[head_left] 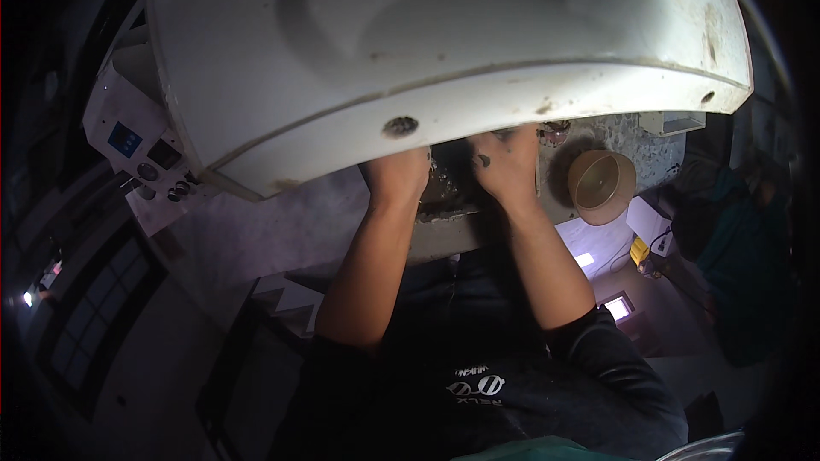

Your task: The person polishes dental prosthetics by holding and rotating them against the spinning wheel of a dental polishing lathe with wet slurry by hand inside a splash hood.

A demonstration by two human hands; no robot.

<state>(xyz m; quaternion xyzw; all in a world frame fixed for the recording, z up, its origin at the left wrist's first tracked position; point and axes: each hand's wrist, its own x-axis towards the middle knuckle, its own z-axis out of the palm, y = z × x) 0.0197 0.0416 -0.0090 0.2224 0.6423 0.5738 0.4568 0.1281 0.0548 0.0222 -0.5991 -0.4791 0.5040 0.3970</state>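
Note:
Both my forearms reach forward beneath a large white hood [478, 90]. My left hand [399, 175] is at the left side of a dark, wet-looking opening [442, 188] in the work surface; its fingers are hidden under the hood's lower edge. On the opposite side of that opening is my right hand [507, 166], with dark smears on its back. Its fingertips are also covered by the hood, so what either hand grips cannot be made out. Just beyond the right hand, a small reddish, shiny thing [555, 131] shows partly.
A round tan bowl [601, 188] stands right of my right hand on a stained grey surface. At far left is a white panel [128, 132] with knobs and a blue display. A small yellow thing [640, 250] lies by cables at right. The hood overhangs the hands closely.

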